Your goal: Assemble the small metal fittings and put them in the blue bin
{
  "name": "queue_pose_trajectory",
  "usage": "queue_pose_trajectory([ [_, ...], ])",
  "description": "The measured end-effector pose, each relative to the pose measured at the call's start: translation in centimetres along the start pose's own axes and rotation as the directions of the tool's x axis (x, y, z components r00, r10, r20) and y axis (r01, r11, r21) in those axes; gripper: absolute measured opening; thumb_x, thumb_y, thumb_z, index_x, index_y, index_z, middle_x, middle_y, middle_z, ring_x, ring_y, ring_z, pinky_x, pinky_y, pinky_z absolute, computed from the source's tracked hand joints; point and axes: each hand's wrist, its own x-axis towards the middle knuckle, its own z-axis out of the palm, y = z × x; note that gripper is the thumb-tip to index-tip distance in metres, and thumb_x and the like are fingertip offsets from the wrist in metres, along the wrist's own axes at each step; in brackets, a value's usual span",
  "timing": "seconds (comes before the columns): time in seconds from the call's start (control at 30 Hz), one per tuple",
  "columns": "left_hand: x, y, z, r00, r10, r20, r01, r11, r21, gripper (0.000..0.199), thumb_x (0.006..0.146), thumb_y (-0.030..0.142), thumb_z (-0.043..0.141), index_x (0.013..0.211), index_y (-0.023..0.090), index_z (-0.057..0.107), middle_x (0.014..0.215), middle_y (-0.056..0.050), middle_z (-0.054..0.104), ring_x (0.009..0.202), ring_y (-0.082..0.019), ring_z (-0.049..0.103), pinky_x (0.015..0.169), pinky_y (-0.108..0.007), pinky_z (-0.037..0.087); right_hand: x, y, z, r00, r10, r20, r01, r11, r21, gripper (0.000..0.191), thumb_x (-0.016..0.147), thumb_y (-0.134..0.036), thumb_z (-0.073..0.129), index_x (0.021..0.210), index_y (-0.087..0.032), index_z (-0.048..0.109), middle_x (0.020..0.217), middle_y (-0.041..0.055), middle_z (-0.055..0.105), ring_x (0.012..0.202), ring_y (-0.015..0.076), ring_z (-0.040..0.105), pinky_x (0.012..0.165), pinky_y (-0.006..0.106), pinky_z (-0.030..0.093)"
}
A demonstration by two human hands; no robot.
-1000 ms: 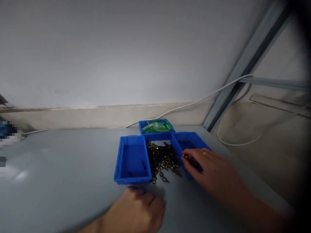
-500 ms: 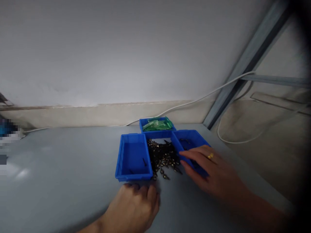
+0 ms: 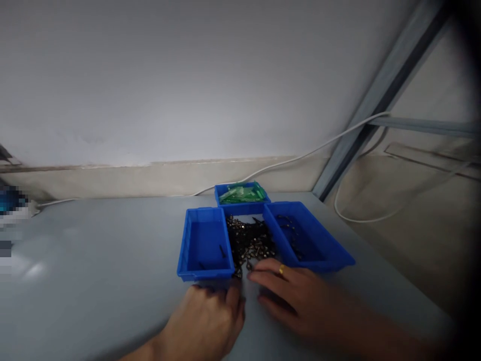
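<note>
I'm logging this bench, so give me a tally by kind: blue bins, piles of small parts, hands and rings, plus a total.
Bins: 3
Piles: 1
Hands: 2
Rings: 1
Total: 7
Single parts and the green pieces overlap too much to count.

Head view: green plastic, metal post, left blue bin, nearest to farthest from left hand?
1. Left blue bin: just ahead of the left hand.
2. Green plastic: in the back blue bin.
3. Metal post: far right, at the back.
</note>
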Motion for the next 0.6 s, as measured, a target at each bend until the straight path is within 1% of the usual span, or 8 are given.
queue_pose_trajectory([
  [0.07,0.1,0.1,0.0,1.0,-0.011,-0.025,0.011,1.0,-0.005,0.012,0.077,0.017,0.063,0.088,0.015,0.061,0.077,-0.004,0.068,0.055,-0.02,0.063,0.046,-0.028,0.049,-0.1,0.3,1.0,0.995,0.053,0.089,-0.053,0.999,-0.006,0.033,0.088,-0.016,0.049,0.117,-0.019,0.063,0.116,0.0104,0.068,0.089,0.0202,0.071,0.07,0.03,0.057],
  [0.1,0.2,0.1,0.0,0.999,-0.015,-0.033,0.015,1.0,-0.009,0.013,0.076,0.017,0.064,0.089,0.015,0.061,0.077,-0.004,0.068,0.055,-0.02,0.063,0.046,-0.029,0.05,-0.3,0.5,1.4,0.987,0.095,0.126,-0.094,0.995,-0.02,0.035,0.088,-0.015,0.049,0.121,-0.019,0.062,0.12,0.0115,0.067,0.09,0.0218,0.071,0.073,0.033,0.058],
  [0.13,0.3,0.1,0.1,0.999,-0.016,-0.037,0.016,1.0,-0.014,0.015,0.076,0.018,0.064,0.09,0.015,0.061,0.078,-0.005,0.068,0.056,-0.02,0.063,0.047,-0.029,0.051,-0.4,0.6,1.7,0.987,0.089,0.133,-0.086,0.996,-0.03,0.035,0.088,-0.016,0.049,0.121,-0.017,0.062,0.121,0.013,0.066,0.088,0.0236,0.071,0.073,0.036,0.059],
  [0.2,0.4,0.2,0.1,0.999,-0.012,-0.041,0.012,1.0,-0.02,0.019,0.076,0.017,0.064,0.094,0.014,0.062,0.08,-0.005,0.069,0.057,-0.021,0.064,0.047,-0.03,0.051,-0.7,0.9,2.2,0.983,0.116,0.144,-0.111,0.993,-0.046,0.036,0.089,-0.013,0.047,0.122,-0.018,0.062,0.121,0.0127,0.067,0.094,0.0255,0.071,0.077,0.039,0.059],
  [0.27,0.4,0.2,0.0,0.999,-0.024,-0.045,0.023,0.999,-0.032,0.018,0.076,0.016,0.063,0.094,0.014,0.062,0.08,-0.005,0.07,0.056,-0.021,0.064,0.047,-0.03,0.051,-0.7,1.1,2.2,0.98,0.124,0.158,-0.12,0.992,-0.033,0.036,0.089,-0.011,0.047,0.121,-0.019,0.063,0.118,0.0116,0.067,0.095,0.0247,0.07,0.079,0.038,0.058],
  [0.43,0.5,0.0,-0.3,0.998,-0.044,-0.052,0.042,0.998,-0.048,0.017,0.077,0.018,0.063,0.094,0.015,0.061,0.081,-0.005,0.071,0.058,-0.021,0.065,0.048,-0.029,0.05,-0.2,1.2,1.8,0.963,0.154,0.221,-0.164,0.986,0.027,0.027,0.088,-0.008,0.048,0.104,-0.019,0.066,0.104,0.0074,0.07,0.085,0.02,0.07,0.076,0.032,0.058],
  [0.5,0.5,-0.1,-0.3,0.999,-0.011,-0.046,0.008,0.998,-0.065,0.015,0.077,0.017,0.064,0.092,0.015,0.06,0.079,-0.003,0.07,0.056,-0.02,0.064,0.047,-0.029,0.049,-0.1,1.3,1.6,0.957,0.165,0.238,-0.184,0.981,0.058,0.024,0.089,-0.008,0.048,0.1,-0.018,0.066,0.101,0.0066,0.07,0.085,0.0194,0.07,0.077,0.031,0.057],
  [0.6,0.5,-0.1,-0.1,0.997,0.064,-0.042,-0.068,0.991,-0.113,0.005,0.08,0.014,0.061,0.082,0.017,0.057,0.07,0.002,0.066,0.046,-0.015,0.058,0.04,-0.026,0.042,-0.1,1.2,1.5,0.956,0.163,0.246,-0.194,0.975,0.108,0.024,0.09,-0.008,0.048,0.099,-0.019,0.067,0.099,0.006,0.07,0.087,0.0188,0.069,0.078,0.03,0.056],
])
